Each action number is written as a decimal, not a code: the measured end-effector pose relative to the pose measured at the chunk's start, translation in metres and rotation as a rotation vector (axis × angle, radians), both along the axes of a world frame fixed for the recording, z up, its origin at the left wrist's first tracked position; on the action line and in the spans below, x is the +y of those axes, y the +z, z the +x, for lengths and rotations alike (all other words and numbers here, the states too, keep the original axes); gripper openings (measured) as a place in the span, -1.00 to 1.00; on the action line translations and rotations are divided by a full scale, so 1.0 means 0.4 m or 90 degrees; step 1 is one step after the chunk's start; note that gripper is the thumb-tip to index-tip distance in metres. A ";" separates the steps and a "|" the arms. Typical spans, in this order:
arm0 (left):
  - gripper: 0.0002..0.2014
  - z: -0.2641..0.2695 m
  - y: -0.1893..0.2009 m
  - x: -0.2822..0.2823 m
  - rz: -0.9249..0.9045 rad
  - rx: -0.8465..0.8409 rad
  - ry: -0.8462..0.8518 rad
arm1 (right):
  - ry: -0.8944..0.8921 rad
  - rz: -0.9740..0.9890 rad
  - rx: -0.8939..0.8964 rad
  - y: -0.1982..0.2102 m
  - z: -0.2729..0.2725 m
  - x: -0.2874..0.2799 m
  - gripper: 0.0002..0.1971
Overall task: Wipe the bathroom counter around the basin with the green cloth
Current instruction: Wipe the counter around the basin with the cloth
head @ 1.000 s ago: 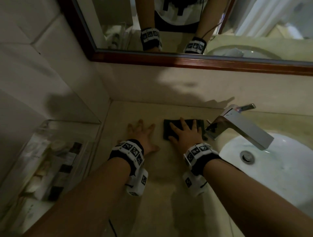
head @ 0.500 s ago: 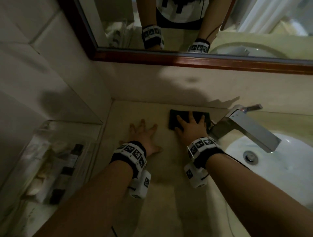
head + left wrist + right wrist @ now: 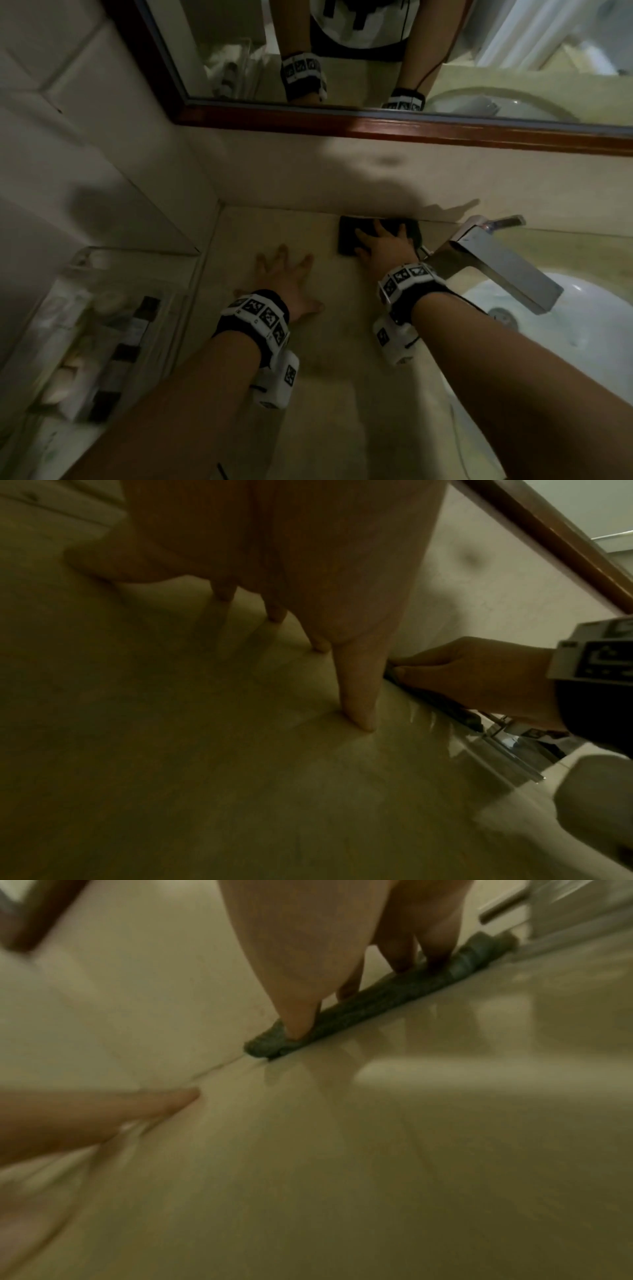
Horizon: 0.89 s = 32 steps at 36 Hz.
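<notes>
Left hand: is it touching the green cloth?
No. The left hand lies flat on bare counter, apart from the green cloth under the right hand.

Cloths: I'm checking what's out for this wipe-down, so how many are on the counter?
1. A folded dark green cloth lies at the back of the beige counter, against the wall left of the chrome tap, under the right hand. Others may be out of frame.
</notes>
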<state>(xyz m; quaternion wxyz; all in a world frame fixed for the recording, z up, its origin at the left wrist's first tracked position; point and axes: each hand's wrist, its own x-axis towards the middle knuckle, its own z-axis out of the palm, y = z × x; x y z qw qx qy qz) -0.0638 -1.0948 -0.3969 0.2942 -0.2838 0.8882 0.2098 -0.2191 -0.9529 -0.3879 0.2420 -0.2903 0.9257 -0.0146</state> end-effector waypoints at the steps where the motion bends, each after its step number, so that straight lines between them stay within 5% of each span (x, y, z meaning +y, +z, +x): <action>1: 0.04 0.000 -0.001 0.000 0.001 0.002 0.001 | -0.007 -0.001 -0.005 0.001 -0.009 -0.007 -0.50; 18: 0.04 -0.004 -0.001 -0.005 -0.029 -0.020 -0.028 | -0.011 0.047 -0.039 0.012 0.041 0.015 -0.49; 26: 0.01 0.015 0.010 0.010 -0.020 -0.010 -0.024 | 0.088 0.152 -0.118 0.045 0.154 0.107 -0.50; 32: 0.02 0.042 0.008 0.044 -0.005 -0.011 -0.040 | 0.161 0.132 -0.065 0.029 0.224 0.199 -0.48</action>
